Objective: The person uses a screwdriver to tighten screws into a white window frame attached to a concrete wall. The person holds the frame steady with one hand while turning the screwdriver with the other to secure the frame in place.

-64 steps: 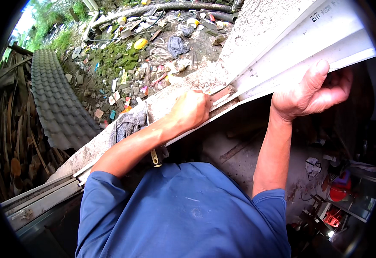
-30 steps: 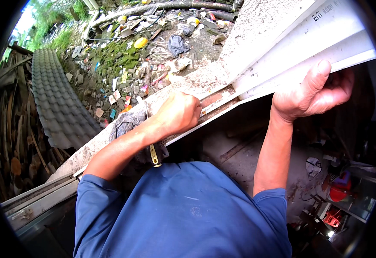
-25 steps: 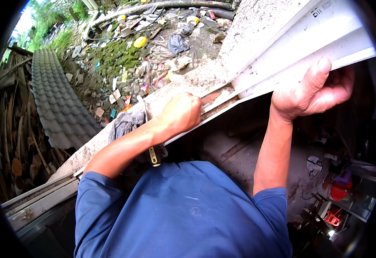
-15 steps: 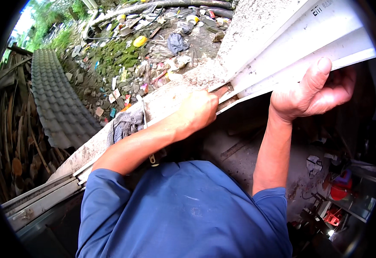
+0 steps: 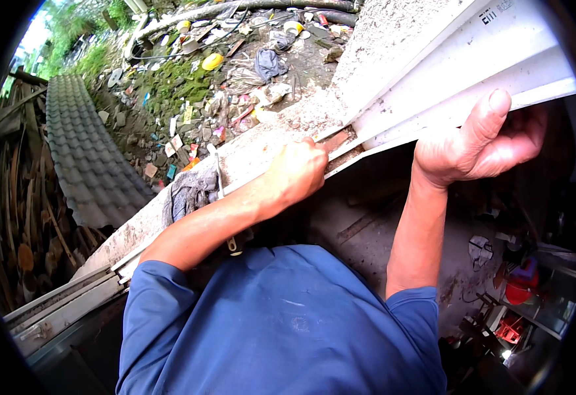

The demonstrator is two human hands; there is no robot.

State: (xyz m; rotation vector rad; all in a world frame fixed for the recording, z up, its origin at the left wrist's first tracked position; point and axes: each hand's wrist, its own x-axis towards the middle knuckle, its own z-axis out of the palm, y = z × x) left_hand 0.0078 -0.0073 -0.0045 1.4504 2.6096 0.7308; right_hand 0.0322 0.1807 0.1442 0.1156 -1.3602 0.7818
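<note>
White profile (image 5: 472,72) slanting along the concrete ledge (image 5: 248,155), from the ledge's middle up to the upper right corner of the view, lower end just beside a reddish brick patch (image 5: 336,139). Nearest, blue shirt (image 5: 281,322) filling the lower middle. Left hand (image 5: 298,172) closed into a fist at the inner edge of the ledge, right at the profile's lower end; whether anything sits inside the fist, cannot tell. Right hand (image 5: 472,141) curled around the profile's lower edge, thumb up against its white face, fingers tucked underneath, gripping firmly. Grey cloth (image 5: 186,194) bunched on the ledge near the left forearm, thin metal tool (image 5: 225,210) lying across the ledge beside it, tip hanging over the inner edge. Beyond the ledge's outer edge, far below, grey corrugated roofing sheet (image 5: 87,158), rubble-strewn ground with scattered litter (image 5: 235,72), yellow round object (image 5: 212,61) among it.
</note>
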